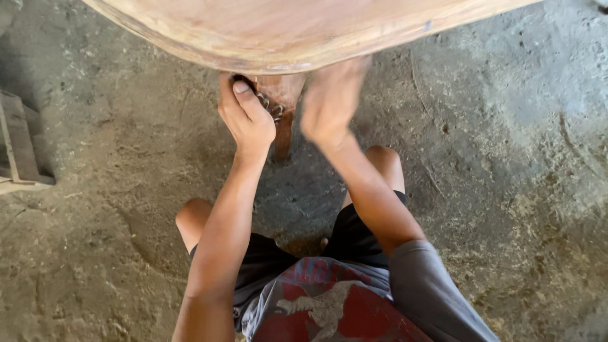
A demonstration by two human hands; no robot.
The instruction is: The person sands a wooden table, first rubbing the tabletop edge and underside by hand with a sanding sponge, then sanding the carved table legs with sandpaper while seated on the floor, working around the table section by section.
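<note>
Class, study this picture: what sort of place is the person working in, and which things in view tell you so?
Probably a woodworking or furniture workshop. Both hands, left hand and right hand, are at a carved wooden leg under a bare, unfinished wooden tabletop; the floor is rough and dusty, with wooden pieces lying at the side.
</note>
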